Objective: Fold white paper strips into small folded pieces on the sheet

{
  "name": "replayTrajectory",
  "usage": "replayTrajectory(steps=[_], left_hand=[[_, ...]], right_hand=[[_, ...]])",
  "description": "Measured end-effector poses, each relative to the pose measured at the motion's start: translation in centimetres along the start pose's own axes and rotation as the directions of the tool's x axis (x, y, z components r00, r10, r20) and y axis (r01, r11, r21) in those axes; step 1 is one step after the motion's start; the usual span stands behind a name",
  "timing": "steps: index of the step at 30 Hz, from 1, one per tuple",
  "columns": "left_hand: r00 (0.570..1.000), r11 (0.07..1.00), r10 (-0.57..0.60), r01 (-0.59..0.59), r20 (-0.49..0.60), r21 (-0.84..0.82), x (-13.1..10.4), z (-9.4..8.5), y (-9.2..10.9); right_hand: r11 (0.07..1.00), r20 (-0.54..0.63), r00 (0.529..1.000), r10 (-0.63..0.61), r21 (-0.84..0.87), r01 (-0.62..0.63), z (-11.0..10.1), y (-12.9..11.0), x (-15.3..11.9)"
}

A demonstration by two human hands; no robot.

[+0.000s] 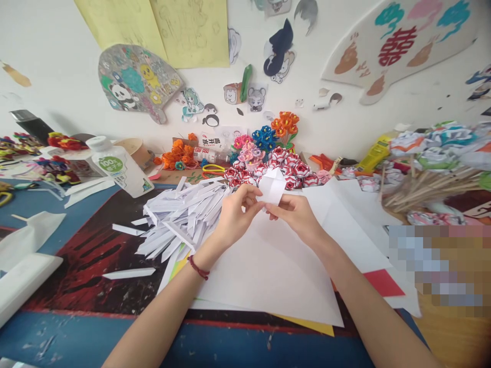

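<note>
Between my two hands is a small folded piece of white paper (271, 187), raised above the large white sheets (268, 266). My left hand (241, 212) pinches its lower left edge with thumb and finger. At its lower right edge, the fingers of my right hand (293, 214) are closed on the same piece. A pile of folded white paper strips (184, 214) lies to the left of my left hand. Behind the held paper stand red-and-white paper flowers (287, 166).
A white bottle (118, 166) stands at the left back. Orange-handled scissors (213, 170) lie near orange flowers (178, 154). Thin sticks (418, 191) and more paper flowers (437, 145) are on the right. A red paper piece (384, 282) sticks out beside my right forearm.
</note>
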State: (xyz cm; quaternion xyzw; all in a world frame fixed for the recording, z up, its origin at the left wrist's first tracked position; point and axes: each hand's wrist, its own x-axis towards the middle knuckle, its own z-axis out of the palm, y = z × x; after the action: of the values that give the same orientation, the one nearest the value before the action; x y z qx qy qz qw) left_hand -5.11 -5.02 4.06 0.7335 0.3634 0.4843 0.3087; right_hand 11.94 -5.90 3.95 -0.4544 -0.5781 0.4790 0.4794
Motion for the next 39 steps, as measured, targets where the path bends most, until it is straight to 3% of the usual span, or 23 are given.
replayTrajectory(steps=[6,10,21,33,39], left_hand=[[0.996,0.992,-0.089,0.086,-0.028,-0.093,0.16,0.07,-0.19],[0.987,0.984,-0.155,0.157,0.030,-0.082,0.37,-0.04,-0.37],[0.988,0.988,-0.149,0.150,0.048,-0.016,0.00,-0.29,-0.18],[0.980,0.965,-0.170,0.186,0.100,-0.183,0.19,-0.51,0.23],[0.987,0.975,-0.138,0.150,0.082,-0.163,0.05,-0.39,0.34]], right_hand=[[0.999,-0.025,0.999,-0.029,0.032,0.030,0.05,0.05,-0.07],[0.999,-0.033,0.999,-0.035,0.029,0.036,0.04,-0.04,-0.13],[0.999,0.062,0.998,-0.016,0.039,0.014,0.00,-0.18,-0.11],[0.995,-0.019,0.997,-0.079,0.063,0.080,0.08,-0.11,-0.19],[0.994,0.007,0.999,-0.037,0.105,0.036,0.23,-0.24,-0.15]])
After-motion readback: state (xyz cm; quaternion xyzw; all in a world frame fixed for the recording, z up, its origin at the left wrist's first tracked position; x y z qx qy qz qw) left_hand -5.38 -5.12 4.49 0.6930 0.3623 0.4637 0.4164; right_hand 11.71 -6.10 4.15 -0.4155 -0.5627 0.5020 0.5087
